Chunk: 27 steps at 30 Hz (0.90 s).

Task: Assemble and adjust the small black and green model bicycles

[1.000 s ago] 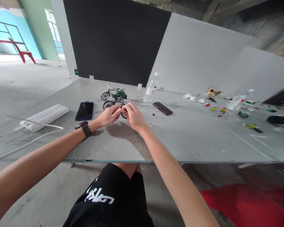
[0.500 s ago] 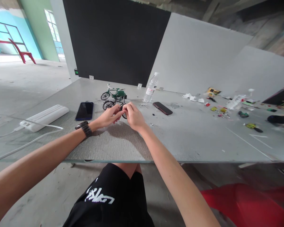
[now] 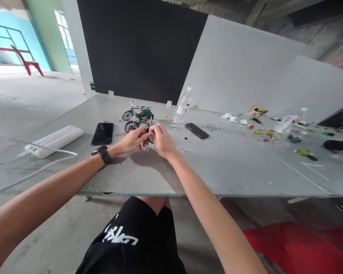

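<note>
A small black model bicycle (image 3: 132, 126) stands on the grey table, its right part mostly hidden by my hands. My left hand (image 3: 134, 139) is closed at the near side of the bicycle, with its fingertips by the frame and rear wheel. From the right, my right hand (image 3: 162, 140) pinches at the same part of the bicycle, its thumb and fingers pressed together. Both hands nearly touch each other. Just behind stands a green model bicycle (image 3: 137, 112) with a green box over its rear wheel.
A blue-edged phone (image 3: 102, 133) and a white power bank (image 3: 55, 141) with a cable lie to the left. Rightward are a water bottle (image 3: 183, 106), a second phone (image 3: 197, 130) and tiny loose parts (image 3: 173, 127). Several colourful toy pieces (image 3: 270, 133) are scattered farther right.
My left hand's lower fingers have come down and now show below the hand. Otherwise both hands stay at the black model bicycle, with only a slight shift of the view.
</note>
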Each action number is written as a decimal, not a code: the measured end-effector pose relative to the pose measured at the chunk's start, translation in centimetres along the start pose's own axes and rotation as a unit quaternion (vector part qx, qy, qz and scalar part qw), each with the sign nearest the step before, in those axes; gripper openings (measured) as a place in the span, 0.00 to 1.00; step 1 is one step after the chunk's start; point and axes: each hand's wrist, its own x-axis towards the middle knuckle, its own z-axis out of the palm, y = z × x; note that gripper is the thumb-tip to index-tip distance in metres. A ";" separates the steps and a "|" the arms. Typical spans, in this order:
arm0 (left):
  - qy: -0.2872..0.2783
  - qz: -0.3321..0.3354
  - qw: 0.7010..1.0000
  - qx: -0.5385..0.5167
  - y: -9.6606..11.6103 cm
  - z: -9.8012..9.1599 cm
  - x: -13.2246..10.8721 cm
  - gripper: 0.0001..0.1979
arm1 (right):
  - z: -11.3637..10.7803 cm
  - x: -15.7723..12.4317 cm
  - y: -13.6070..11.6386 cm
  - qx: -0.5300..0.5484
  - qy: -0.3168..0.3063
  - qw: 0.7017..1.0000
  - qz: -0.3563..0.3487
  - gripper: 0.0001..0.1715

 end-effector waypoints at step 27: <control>-0.004 -0.033 0.998 -0.058 0.2 0.3 0.0 0.10 | 0.0 -0.1 -0.1 -0.025 0.009 1.000 -0.002 0.11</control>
